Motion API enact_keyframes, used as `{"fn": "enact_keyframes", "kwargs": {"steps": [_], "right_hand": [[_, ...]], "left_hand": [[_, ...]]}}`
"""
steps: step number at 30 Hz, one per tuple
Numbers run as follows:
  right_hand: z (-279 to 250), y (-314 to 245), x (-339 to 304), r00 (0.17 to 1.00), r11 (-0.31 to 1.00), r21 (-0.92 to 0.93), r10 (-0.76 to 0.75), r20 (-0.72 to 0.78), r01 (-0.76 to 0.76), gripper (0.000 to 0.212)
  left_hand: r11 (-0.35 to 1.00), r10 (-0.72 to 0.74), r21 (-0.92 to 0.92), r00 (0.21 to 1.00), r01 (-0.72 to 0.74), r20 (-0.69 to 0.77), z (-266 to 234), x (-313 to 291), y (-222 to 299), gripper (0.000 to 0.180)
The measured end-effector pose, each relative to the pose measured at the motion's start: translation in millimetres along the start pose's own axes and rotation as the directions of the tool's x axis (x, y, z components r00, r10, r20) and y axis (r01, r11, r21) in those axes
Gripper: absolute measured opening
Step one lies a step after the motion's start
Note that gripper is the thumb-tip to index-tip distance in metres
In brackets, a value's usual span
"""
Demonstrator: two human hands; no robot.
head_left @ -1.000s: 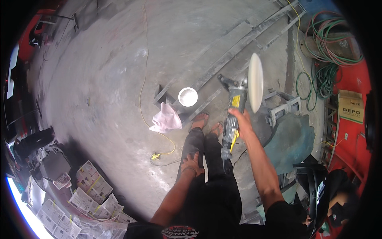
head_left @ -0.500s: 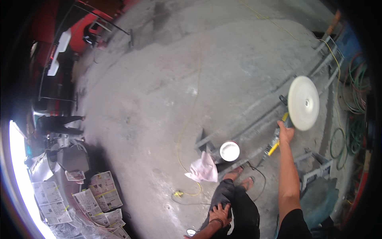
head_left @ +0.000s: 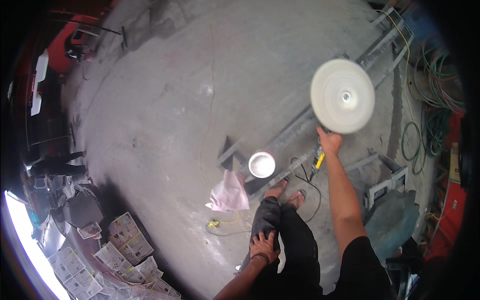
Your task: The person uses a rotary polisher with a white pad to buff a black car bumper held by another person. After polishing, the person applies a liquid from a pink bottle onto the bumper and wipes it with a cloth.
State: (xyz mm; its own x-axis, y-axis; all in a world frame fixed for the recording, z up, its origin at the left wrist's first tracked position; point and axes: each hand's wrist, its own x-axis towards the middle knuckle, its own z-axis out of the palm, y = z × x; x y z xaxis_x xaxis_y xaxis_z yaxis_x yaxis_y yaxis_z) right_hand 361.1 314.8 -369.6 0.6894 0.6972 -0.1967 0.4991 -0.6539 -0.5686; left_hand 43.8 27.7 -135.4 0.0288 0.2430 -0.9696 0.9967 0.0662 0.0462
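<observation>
My right hand point(head_left: 330, 142) is wrapped round a yellow-and-black power polisher point(head_left: 319, 159), held out at arm's length. Its big round white pad point(head_left: 332, 107) faces me, its surface smeared into rings, and hides the tool's head. A dark cord runs from the polisher's lower end past my feet. My left hand point(head_left: 264, 246) lies flat on my left thigh with its fingers spread, holding nothing. A white tub point(head_left: 262, 165) with pale contents stands beyond my feet. Left of it, a pink cloth point(head_left: 228, 192) hangs over the end of a grey metal frame point(head_left: 290, 137).
A yellow cord with a plug point(head_left: 213, 224) lies on the concrete floor. Coiled green hoses point(head_left: 440, 130) are at the right, near a low metal stand point(head_left: 387, 182). Newspaper-masked panels point(head_left: 127, 237) stand at the lower left. Another person's dark-clothed legs point(head_left: 57, 165) show at the left.
The polisher's pad has turned to face me more squarely, and my right hand has tilted with it. The whole view has shifted, moving floor things leftward. My left hand stays on my thigh.
</observation>
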Motion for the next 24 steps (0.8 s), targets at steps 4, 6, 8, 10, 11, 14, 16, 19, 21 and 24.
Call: {"fn": "enact_keyframes", "kwargs": {"steps": [4, 6, 8, 10, 11, 14, 16, 19, 21, 24], "right_hand": [[-23, -21, -10, 0.997, 0.986, 0.163, -0.042, 0.066, 0.031, 0.074], [-34, -25, -12, 0.989, 0.992, 0.127, 0.001, 0.147, -0.020, 0.084], [-41, -22, -22, 0.996, 0.997, 0.071, -0.017, 0.092, 0.011, 0.091], [-54, -17, -35, 0.986, 0.993, 0.114, 0.022, 0.167, -0.042, 0.111], [-59, -11, -53, 0.994, 0.988, 0.154, 0.011, 0.108, -0.028, 0.110], [-81, 38, -130, 1.000, 0.973, 0.230, -0.005, 0.007, 0.003, 0.108], [-110, 67, -203, 0.992, 0.969, 0.234, 0.058, 0.108, -0.082, 0.106], [-161, 101, -310, 0.968, 0.997, 0.047, 0.049, 0.246, -0.062, 0.102], [-202, 109, -369, 0.941, 0.988, 0.077, 0.101, 0.322, -0.132, 0.101], [-244, 125, -455, 0.885, 0.933, 0.035, 0.327, 0.333, -0.358, 0.101]], "left_hand": [[1.000, -0.013, 0.003, 1.000, 0.013, -0.021, 1, 1, 1, 0.094], [1.000, -0.005, -0.016, 0.998, 0.004, -0.064, 2, -1, -2, 0.093], [0.990, 0.083, -0.098, 0.981, -0.101, -0.174, 15, 7, -13, 0.089], [0.954, 0.179, -0.170, 0.925, -0.247, -0.336, 12, 16, -17, 0.085], [0.920, 0.233, -0.192, 0.870, -0.343, -0.434, 5, 22, -15, 0.083], [0.894, 0.302, -0.042, 0.669, -0.446, -0.679, -69, 46, 13, 0.088], [0.941, 0.260, 0.076, 0.566, -0.329, -0.782, -125, 71, 31, 0.095], [0.998, 0.054, 0.058, 0.677, -0.016, -0.734, -193, 101, 43, 0.104], [0.992, 0.109, 0.036, 0.656, -0.124, -0.747, -207, 105, 37, 0.102], [0.936, 0.277, 0.110, 0.508, -0.333, -0.815, -196, 61, 23, 0.100]]}}
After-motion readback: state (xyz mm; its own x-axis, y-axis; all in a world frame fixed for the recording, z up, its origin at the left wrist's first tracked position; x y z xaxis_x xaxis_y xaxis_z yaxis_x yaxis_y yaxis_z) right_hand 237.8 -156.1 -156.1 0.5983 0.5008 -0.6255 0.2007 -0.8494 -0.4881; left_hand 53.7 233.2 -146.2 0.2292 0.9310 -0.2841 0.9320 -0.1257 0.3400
